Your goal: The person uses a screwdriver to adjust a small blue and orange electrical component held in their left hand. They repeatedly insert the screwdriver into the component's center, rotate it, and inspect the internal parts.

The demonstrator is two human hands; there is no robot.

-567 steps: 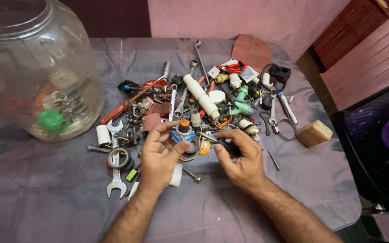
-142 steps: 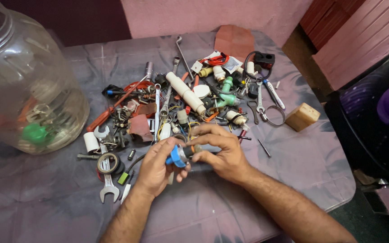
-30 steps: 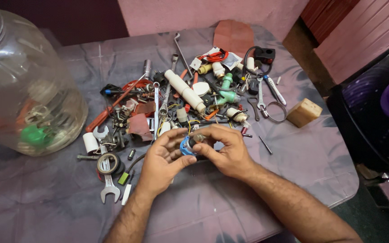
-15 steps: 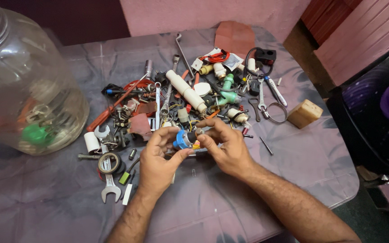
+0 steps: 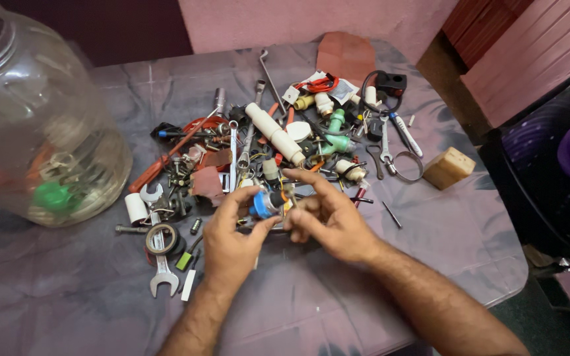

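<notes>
Left hand [image 5: 232, 240] pinches the small blue fitting [image 5: 263, 204], probably light, stiff and slippery, while right hand [image 5: 328, 221] grips its end.

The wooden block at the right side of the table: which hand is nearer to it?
Right. The right hand lies left of the wooden block, nearer the person, with bare cloth between. The left hand is further left, beyond the small blue part that both hands hold.

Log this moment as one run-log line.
left hand: holds small blue part | right hand: fingers on same part | behind: pile of tools and fittings | left: clear plastic jar | surface: grey cloth
</notes>
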